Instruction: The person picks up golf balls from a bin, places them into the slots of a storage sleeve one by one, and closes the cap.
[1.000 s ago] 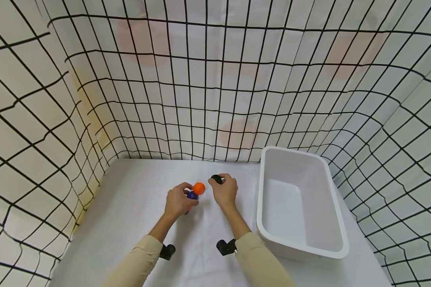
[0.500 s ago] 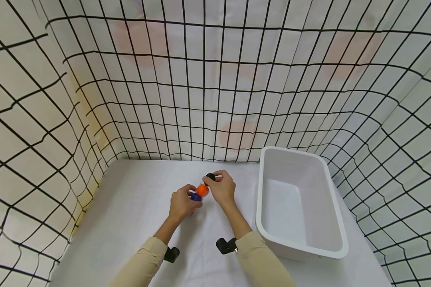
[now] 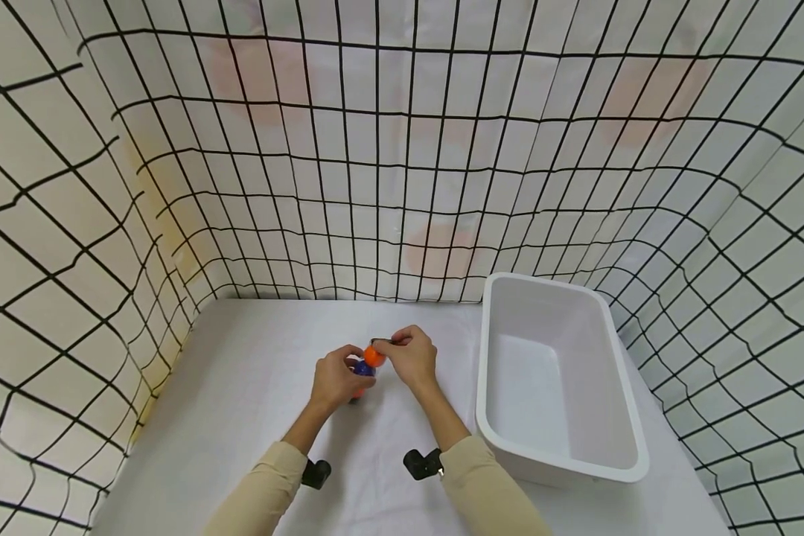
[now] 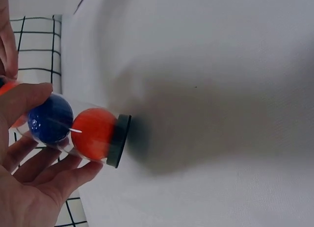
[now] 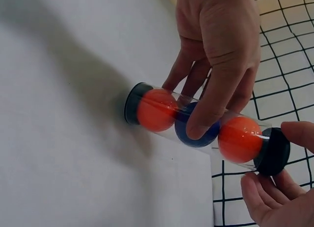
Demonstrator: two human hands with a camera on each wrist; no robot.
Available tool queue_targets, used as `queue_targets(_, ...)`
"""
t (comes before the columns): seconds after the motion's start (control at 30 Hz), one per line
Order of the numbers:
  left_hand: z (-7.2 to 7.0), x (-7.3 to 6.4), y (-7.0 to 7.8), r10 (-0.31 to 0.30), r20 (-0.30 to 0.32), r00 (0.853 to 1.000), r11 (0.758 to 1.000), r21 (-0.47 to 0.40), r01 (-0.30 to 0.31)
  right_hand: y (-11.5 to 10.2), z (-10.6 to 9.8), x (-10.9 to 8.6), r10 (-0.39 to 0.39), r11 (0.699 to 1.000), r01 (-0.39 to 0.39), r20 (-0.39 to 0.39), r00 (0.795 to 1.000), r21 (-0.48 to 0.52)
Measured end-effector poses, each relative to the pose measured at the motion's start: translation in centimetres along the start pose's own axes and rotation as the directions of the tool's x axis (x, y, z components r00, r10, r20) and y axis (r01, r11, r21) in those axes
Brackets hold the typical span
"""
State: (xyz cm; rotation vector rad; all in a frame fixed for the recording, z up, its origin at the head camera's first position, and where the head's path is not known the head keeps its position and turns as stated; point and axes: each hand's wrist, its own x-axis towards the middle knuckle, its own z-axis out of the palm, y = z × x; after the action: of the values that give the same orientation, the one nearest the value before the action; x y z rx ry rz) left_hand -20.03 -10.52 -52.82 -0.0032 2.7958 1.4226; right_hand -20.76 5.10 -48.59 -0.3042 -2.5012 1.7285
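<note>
A clear tube [image 5: 170, 132] holds a blue ball [image 5: 184, 125] between an orange ball [image 5: 156, 112] and a second orange ball [image 5: 240, 138]. My left hand [image 3: 335, 377] grips the tube around its middle, thumb over the blue ball. A black cap [image 5: 131, 105] closes the lower end, tilted down toward the table. At the upper end, the fingers and thumb of my right hand [image 3: 415, 360] pinch another black cap [image 5: 273, 151], which sits against the tube's mouth. Whether it is fully seated I cannot tell. In the left wrist view the upper end is mostly hidden.
A white plastic bin [image 3: 484, 357] stands on the white-covered table [image 3: 261, 335], to the right of my hands. Black netting [image 3: 402, 115] surrounds the table at the back and both sides. Each wrist wears a black camera mount [image 3: 420, 463].
My right hand has brought the black cap leftward from beside the tube onto its upper end. The left hand with the tube shifted slightly right, then back a little.
</note>
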Motion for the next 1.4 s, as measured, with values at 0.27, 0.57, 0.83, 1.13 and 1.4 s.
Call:
queue_targets(0.27,-0.9,0.8,-0.7,-0.025,0.089,0.996,1.0,0.006,0.025,0.4,-0.4,0.0,0.023,0.999,-0.016,0.187,0.982,-0.041)
queue_targets(0.57,-1.5,0.8,-0.6,-0.084,0.195,0.977,0.994,-0.048,0.095,0.6,-0.8,0.2,0.093,0.993,-0.108,0.275,0.957,0.038)
queue_targets(0.83,-1.7,0.9,-0.7,-0.085,0.22,0.972,0.993,-0.064,0.101,1.4,-0.5,0.4,0.168,0.911,-0.292,0.384,0.908,0.292)
queue_targets(1.13,-2.0,0.9,-1.0,-0.099,0.246,0.964,0.986,-0.103,0.128,2.1,0.2,0.6,0.167,0.81,-0.36,0.406,0.899,0.463)
queue_targets(1.4,-2.1,1.0,-1.3,-0.115,0.242,0.964,0.983,-0.109,0.145,2.2,0.4,0.9,0.199,0.82,-0.365,0.379,0.904,0.441)
